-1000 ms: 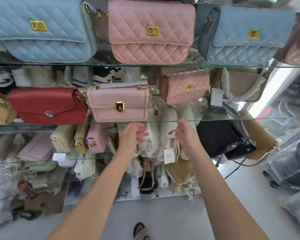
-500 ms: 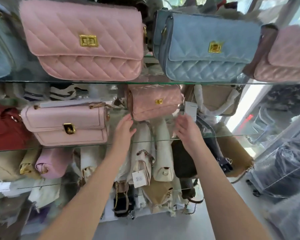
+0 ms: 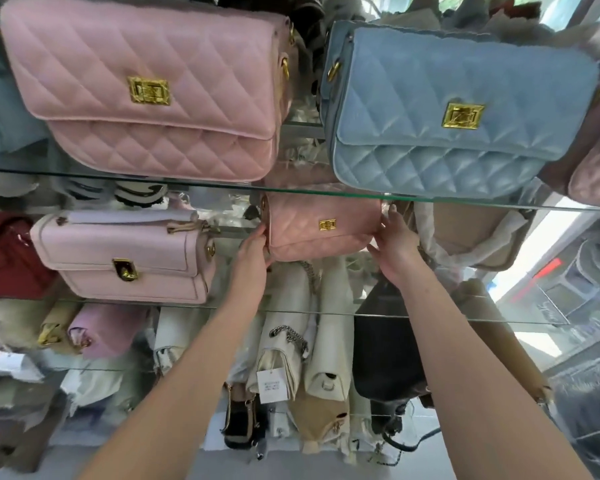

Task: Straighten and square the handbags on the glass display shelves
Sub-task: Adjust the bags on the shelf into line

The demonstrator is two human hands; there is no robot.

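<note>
Pink quilted leather, padded and soft-sided, on the small bag (image 3: 321, 225). Looked light, apt to dent under a hard squeeze, and probably slid easily on glass. Sat well back on the middle shelf (image 3: 430, 318), gold clasp facing out. Best taken low at the two short ends, clear of the clasp. Held at its left end by the left grip (image 3: 253, 249), fingers curled round, thumb at the bottom corner. Pressed at its right end by the right grip (image 3: 395, 249), fingers straight and flat. Hemmed in by a pale flap bag (image 3: 125, 254) to the left, near but apart, and a tan bag (image 3: 471, 233) just beside the right grip. Left little headroom under the upper shelf (image 3: 187, 180).
</note>
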